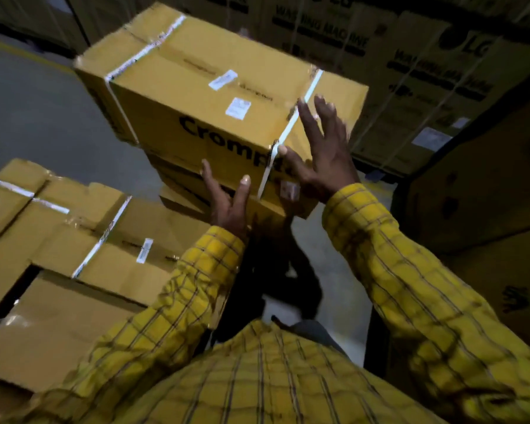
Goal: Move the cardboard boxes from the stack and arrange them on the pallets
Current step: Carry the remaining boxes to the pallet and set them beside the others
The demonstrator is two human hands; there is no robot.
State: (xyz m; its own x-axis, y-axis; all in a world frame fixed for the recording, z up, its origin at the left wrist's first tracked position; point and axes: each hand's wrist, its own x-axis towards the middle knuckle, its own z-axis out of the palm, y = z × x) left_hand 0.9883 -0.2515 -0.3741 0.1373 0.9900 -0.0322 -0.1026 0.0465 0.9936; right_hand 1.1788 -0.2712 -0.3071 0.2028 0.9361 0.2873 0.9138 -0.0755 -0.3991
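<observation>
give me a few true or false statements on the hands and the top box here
1. The top box is bound with white straps. True.
2. The left hand holds a knife. False: it holds nothing, its fingers spread at the box's near face.
3. The right hand has straight, spread fingers at the box's right end. True.
4. The top box lies on the bare floor. False: it sits on other boxes in the stack.
5. The sleeves are plain blue. False: yellow check.

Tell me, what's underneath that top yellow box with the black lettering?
The top box sits on more yellow boxes stacked below; only their edges show. How far down the stack goes is hidden by the left hand and sleeve.
</observation>
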